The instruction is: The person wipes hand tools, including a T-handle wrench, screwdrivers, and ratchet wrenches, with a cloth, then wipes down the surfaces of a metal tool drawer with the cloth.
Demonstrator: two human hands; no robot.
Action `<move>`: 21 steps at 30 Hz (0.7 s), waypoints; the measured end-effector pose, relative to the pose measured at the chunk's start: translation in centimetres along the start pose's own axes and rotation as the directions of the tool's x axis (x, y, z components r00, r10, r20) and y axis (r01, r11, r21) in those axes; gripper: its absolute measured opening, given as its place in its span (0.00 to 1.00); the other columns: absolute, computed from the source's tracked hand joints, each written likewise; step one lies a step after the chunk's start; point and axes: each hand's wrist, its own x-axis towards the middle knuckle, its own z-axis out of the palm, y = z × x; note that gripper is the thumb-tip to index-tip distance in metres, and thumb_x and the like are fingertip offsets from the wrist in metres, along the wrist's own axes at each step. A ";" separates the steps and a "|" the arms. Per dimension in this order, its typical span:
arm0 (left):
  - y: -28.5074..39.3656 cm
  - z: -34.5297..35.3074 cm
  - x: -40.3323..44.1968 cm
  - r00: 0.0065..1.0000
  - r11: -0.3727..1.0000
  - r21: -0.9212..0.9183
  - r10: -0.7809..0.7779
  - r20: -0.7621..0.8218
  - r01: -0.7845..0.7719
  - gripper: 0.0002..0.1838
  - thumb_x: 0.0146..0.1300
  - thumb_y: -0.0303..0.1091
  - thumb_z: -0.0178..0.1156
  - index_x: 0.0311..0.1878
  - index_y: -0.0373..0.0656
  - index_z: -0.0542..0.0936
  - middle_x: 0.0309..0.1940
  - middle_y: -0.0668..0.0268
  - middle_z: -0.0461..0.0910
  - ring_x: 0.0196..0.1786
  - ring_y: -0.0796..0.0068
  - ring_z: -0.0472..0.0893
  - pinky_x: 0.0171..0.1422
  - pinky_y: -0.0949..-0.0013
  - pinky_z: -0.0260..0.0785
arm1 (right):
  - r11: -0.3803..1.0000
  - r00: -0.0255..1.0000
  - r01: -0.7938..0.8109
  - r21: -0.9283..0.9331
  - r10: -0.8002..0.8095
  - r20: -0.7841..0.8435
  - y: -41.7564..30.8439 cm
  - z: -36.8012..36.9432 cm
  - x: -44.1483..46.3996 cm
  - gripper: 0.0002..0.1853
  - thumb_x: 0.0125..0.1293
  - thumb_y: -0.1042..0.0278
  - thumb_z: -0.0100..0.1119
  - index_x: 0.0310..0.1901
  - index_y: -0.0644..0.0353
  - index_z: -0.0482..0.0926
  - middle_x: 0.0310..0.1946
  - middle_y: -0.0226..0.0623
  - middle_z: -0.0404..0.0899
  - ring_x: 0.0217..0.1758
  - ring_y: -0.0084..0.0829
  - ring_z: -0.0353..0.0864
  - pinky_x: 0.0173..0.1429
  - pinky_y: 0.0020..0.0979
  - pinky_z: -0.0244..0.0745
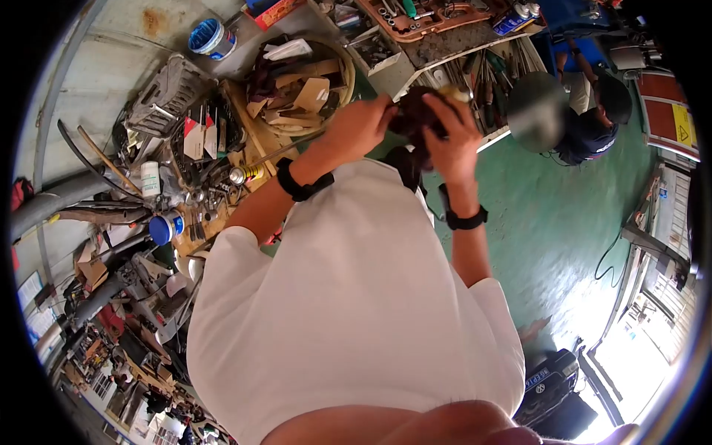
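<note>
A dark maroon rag (pixel 410 119) is bunched up in front of my chest, part of it hanging down. My left hand (pixel 360 127) is closed, its fingertips pinching the rag's left side. On the other side my right hand (pixel 454 141) has its fingers bent over the rag, holding it. Just beyond the hands is an open drawer (pixel 482 93) with screwdrivers and other long tools lying in it. The underside of the rag is hidden.
A round basket (pixel 345 74) of cardboard scraps stands ahead on the left. An orange tool case (pixel 426 22) lies on the bench (pixel 445 50). Left is a cluttered wooden table (pixel 222 211) with a spray can (pixel 246 173). At right, another person (pixel 593 122) is low on the green floor (pixel 549 200).
</note>
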 end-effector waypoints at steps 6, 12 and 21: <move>0.4 -3.1 -1.7 0.983 0.987 -0.101 -0.139 -0.117 0.128 0.11 0.70 0.40 0.56 0.39 0.42 0.76 0.20 0.55 0.77 0.27 0.50 0.79 0.29 0.52 0.67 | 0.981 0.870 -0.132 0.140 0.182 -0.458 8.2 -2.0 -1.2 0.19 0.49 0.84 0.59 0.45 0.63 0.83 0.43 0.43 0.82 0.49 0.43 0.80 0.57 0.36 0.74; 0.4 -1.7 -1.5 0.981 0.995 -0.007 -0.101 -0.164 0.101 0.09 0.69 0.37 0.57 0.41 0.43 0.73 0.24 0.55 0.78 0.29 0.49 0.79 0.29 0.51 0.67 | 0.969 0.902 0.043 0.242 0.067 -0.426 0.4 -0.4 0.7 0.21 0.48 0.80 0.60 0.48 0.58 0.82 0.45 0.41 0.80 0.50 0.46 0.78 0.58 0.42 0.72; 0.1 -2.1 -2.3 0.991 1.000 0.030 0.007 -0.134 -0.003 0.11 0.65 0.37 0.61 0.37 0.42 0.70 0.27 0.57 0.79 0.30 0.48 0.79 0.31 0.51 0.68 | 0.989 0.962 0.107 -0.098 -0.128 -0.240 2.5 1.4 1.8 0.24 0.47 0.85 0.57 0.49 0.60 0.83 0.48 0.43 0.80 0.54 0.43 0.79 0.60 0.40 0.72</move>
